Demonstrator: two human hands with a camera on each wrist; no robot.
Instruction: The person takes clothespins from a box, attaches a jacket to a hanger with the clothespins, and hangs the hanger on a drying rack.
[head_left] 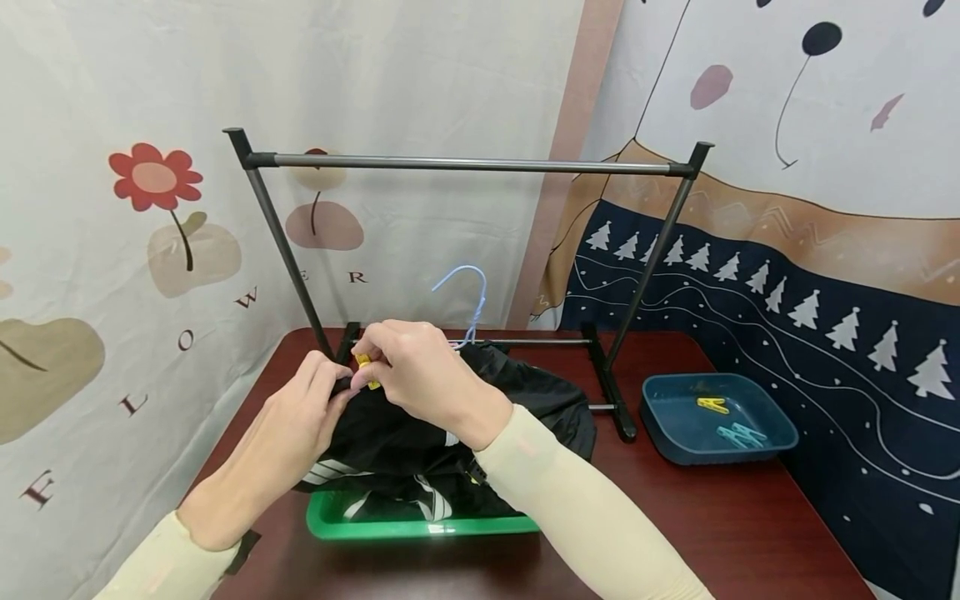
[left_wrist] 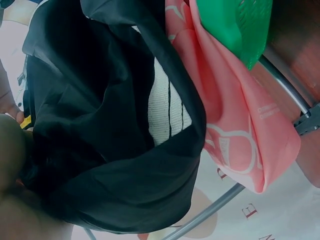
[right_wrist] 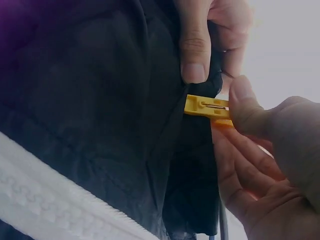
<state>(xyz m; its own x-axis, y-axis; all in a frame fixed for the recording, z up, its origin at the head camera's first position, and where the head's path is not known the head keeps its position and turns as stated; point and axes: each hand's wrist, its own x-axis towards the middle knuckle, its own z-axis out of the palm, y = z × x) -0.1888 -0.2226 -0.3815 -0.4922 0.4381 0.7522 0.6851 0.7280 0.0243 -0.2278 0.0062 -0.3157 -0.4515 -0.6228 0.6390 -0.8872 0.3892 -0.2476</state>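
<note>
A black jacket [head_left: 408, 433] with white stripes hangs bunched over the green basket [head_left: 450, 528]; its white zipper [right_wrist: 65, 195] shows in the right wrist view. From its top rises the hook of a light-blue wire hanger [head_left: 482, 304]. My left hand [head_left: 296, 421] pinches the jacket's edge at the upper left, thumb on the fabric. Between thumb and fingers, my right hand [head_left: 427, 375] holds a yellow clothespin [right_wrist: 206, 106], its tip at the black fabric just beside the left thumb. In the left wrist view the jacket hides most of the left hand.
Behind the jacket stands a grey metal rack [head_left: 465, 163] on the dark red table [head_left: 690, 517]. At the right, a blue tray [head_left: 675, 450] holds a yellow clothespin [head_left: 712, 405] and light-blue clothespins [head_left: 741, 435]. Pink cloth [left_wrist: 235, 100] lies by the basket.
</note>
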